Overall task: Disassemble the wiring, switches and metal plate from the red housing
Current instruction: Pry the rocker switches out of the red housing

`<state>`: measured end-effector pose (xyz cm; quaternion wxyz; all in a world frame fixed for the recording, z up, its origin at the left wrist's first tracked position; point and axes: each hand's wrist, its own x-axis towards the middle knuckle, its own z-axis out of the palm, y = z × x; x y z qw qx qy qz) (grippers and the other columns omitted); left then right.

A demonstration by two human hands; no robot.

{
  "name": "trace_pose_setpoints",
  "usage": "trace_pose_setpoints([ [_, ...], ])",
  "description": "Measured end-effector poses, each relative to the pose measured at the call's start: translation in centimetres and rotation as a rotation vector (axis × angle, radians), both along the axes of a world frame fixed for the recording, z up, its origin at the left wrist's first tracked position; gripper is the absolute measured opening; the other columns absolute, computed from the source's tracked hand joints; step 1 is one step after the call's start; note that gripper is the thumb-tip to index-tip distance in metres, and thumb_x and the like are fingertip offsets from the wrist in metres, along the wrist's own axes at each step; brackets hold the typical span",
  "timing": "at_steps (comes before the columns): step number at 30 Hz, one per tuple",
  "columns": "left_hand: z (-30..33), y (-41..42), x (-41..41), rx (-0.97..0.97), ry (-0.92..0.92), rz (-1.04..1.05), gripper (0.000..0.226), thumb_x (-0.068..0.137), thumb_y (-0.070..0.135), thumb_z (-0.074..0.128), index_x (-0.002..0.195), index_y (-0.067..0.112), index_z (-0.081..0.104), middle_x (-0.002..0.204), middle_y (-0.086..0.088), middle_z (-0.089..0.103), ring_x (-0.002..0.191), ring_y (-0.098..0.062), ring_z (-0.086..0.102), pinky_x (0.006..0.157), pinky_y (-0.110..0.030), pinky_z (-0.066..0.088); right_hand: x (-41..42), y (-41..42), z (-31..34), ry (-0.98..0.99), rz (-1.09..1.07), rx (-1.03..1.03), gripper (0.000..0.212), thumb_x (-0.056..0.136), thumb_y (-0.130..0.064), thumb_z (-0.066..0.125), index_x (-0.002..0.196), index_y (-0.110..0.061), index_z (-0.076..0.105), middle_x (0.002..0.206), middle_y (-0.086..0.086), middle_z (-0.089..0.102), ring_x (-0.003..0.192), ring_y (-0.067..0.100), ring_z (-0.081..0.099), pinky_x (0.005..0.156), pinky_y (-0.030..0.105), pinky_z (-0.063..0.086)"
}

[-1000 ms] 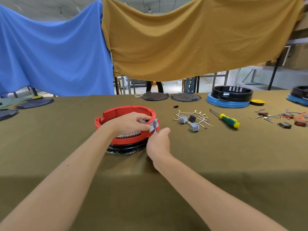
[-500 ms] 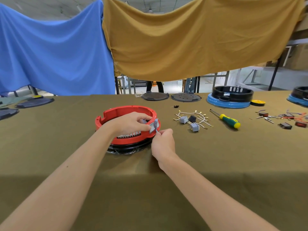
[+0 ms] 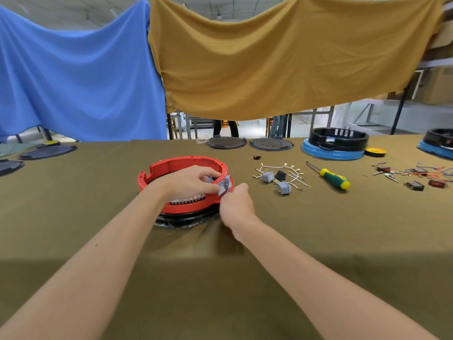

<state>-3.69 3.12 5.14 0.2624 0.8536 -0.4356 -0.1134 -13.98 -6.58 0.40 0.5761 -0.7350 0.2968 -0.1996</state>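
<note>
The round red housing [image 3: 171,165] sits on a black base on the olive table cloth, just ahead of me. Two grey switches [image 3: 225,184] stand in its right front rim. My left hand [image 3: 191,181] lies over the housing, its fingers curled around the rim and reaching inside next to the switches. My right hand [image 3: 236,200] is outside the rim, pinching the grey switches from the front. Removed grey switches with white wires [image 3: 282,177] lie on the cloth to the right.
A green and yellow screwdriver [image 3: 331,176] lies right of the loose wires. Black housings on blue bases [image 3: 334,144] stand at the back right, with small red and black parts [image 3: 414,176] nearby. Flat dark discs [image 3: 270,144] lie along the far edge.
My right hand has shifted slightly up and right along the rim, staying on the grey switches. The left hand stays in place over the housing.
</note>
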Motion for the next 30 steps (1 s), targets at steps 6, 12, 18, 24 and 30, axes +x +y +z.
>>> trace_pose_setpoints([
  [6, 0.1, 0.1, -0.3, -0.011, 0.026, -0.013, 0.034, 0.094, 0.036, 0.062, 0.128, 0.036, 0.061, 0.105, 0.014, 0.064, 0.100, -0.003, 0.059, 0.082, -0.021, 0.040, -1.4, -3.3, 0.1, 0.065, 0.165, -0.234, 0.011, 0.103, -0.024, 0.042, 0.105, -0.018, 0.051, 0.093, 0.001, 0.057, 0.074, 0.017, 0.048, 0.058, 0.029, 0.036],
  [12, 0.1, 0.0, -0.2, 0.014, 0.015, 0.001, 0.037, 0.094, 0.040, 0.062, 0.131, 0.037, 0.058, 0.105, 0.016, 0.063, 0.100, -0.001, 0.058, 0.088, -0.027, 0.039, -1.3, -0.5, -0.1, 0.021, 0.076, -0.159, 0.016, 0.102, -0.017, 0.039, 0.116, -0.009, 0.041, 0.105, 0.008, 0.056, 0.089, 0.025, 0.053, 0.072, 0.034, 0.039],
  [18, 0.0, 0.0, 0.0, 0.018, 0.004, -0.006, 0.037, 0.095, 0.044, 0.062, 0.131, 0.040, 0.058, 0.108, 0.012, 0.066, 0.102, -0.007, 0.060, 0.089, -0.028, 0.041, -0.4, 1.3, 0.2, 0.086, 0.036, -0.298, 0.028, 0.099, -0.006, 0.045, 0.124, -0.008, 0.033, 0.118, 0.015, 0.058, 0.105, 0.032, 0.057, 0.072, 0.036, 0.040],
  [24, 0.0, 0.2, 0.0, -0.005, -0.010, -0.024, 0.034, 0.094, 0.040, 0.062, 0.128, 0.040, 0.061, 0.105, 0.008, 0.068, 0.100, -0.011, 0.060, 0.091, -0.028, 0.043, -0.8, -1.0, 1.7, 0.187, 0.150, -0.440, 0.027, 0.100, -0.015, 0.048, 0.121, -0.002, 0.039, 0.124, 0.020, 0.057, 0.114, 0.038, 0.057, 0.074, 0.037, 0.039],
  [30, -0.1, 0.3, -0.1, -0.015, 0.003, -0.024, 0.031, 0.094, 0.039, 0.062, 0.124, 0.042, 0.063, 0.101, 0.009, 0.067, 0.097, -0.012, 0.061, 0.089, -0.028, 0.044, -2.2, -3.9, 2.2, 0.203, 0.305, -0.566, 0.019, 0.104, -0.017, 0.038, 0.117, -0.006, 0.046, 0.116, 0.017, 0.060, 0.091, 0.031, 0.058, 0.072, 0.040, 0.047],
])
